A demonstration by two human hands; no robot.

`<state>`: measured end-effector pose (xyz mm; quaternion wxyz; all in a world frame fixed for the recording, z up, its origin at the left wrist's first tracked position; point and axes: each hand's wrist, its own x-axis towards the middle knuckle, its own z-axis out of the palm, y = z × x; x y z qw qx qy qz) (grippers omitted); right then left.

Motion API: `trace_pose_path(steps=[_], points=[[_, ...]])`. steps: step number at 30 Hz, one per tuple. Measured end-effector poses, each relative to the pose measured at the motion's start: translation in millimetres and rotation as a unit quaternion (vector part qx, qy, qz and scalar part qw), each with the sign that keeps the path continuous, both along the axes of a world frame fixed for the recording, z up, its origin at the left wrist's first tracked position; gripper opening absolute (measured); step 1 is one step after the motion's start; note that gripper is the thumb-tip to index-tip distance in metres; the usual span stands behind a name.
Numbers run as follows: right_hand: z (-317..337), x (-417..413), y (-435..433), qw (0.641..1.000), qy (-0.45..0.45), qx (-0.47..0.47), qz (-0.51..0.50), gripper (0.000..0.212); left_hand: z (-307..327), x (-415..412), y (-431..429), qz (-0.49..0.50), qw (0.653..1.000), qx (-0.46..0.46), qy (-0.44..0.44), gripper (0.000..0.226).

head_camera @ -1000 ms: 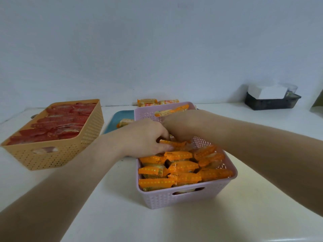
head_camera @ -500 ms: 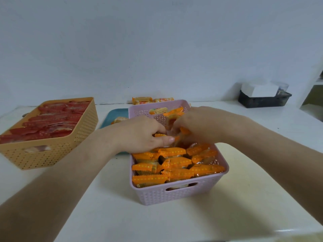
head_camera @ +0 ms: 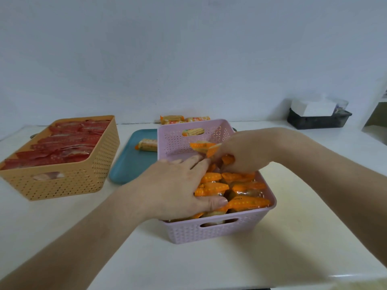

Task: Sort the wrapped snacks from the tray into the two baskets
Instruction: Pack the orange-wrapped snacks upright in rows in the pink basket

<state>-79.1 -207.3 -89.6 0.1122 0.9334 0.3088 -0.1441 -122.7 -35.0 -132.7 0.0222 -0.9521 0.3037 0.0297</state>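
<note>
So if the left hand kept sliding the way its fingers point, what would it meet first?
The left hand lies flat on the orange snacks, fingers aimed toward the far right. It would probably first meet the right hand and the snack it pinches, though depth is unclear.

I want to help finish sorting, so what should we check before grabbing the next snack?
1. Right hand free to reach: not ok, it is pinching an orange-wrapped snack over the pink basket.
2. Left hand free: not ok, it lies flat on the packets in that basket.
3. Snacks left on the teal tray: ok, one packet shows.
4. Room in the pink basket: cannot tell, it looks nearly full.
5. Orange basket holds only red packets: ok.
</note>
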Motion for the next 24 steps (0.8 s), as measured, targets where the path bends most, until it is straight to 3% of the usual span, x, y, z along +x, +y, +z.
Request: trace_pose_path(steps=[3, 6, 9, 10, 12, 14, 17, 21, 24], points=[[5.3, 0.2, -0.8, 0.998, 0.051, 0.002, -0.026, 0.028, 0.1, 2.0, 0.4, -0.002, 1.000, 0.015, 0.012, 0.090], [8.6, -0.9, -1.0, 0.992, 0.109, 0.015, -0.063, 0.038, 10.4, 5.7, 1.8, -0.011, 0.996, 0.004, 0.083, 0.092], [10.4, -1.9, -4.0, 0.990, 0.106, 0.051, -0.082, 0.049, 26.2, 7.3, 3.0, 0.002, 0.972, -0.135, 0.194, 0.056], [10.1, -1.3, -5.2, 0.991, 0.090, 0.057, -0.080, 0.048, 28.1, 12.4, 4.0, 0.013, 0.964, -0.196, 0.181, 0.043], [8.3, 0.3, -6.6, 0.993, 0.068, 0.071, -0.070, 0.042, 30.1, 30.1, 5.0, 0.027, 0.961, -0.271, 0.058, 0.024], [7.3, 1.6, -7.0, 0.994, 0.046, 0.080, -0.057, 0.036, 29.1, 53.8, 3.1, 0.048, 0.971, -0.229, -0.040, 0.028], [7.1, 2.4, -6.8, 0.996, 0.015, 0.076, -0.043, 0.029, 17.9, 84.6, -7.0, 0.036, 0.996, -0.077, -0.022, 0.055], [7.3, 5.7, -9.6, 0.991, -0.056, 0.117, -0.033, 0.019, 2.2, 97.6, -18.5, 0.000, 0.998, -0.059, 0.003, 0.027], [1.5, 11.5, -10.2, 0.978, -0.158, 0.136, -0.022, 0.024, 6.5, 93.5, -16.7, -0.008, 0.997, -0.080, 0.005, 0.023]])
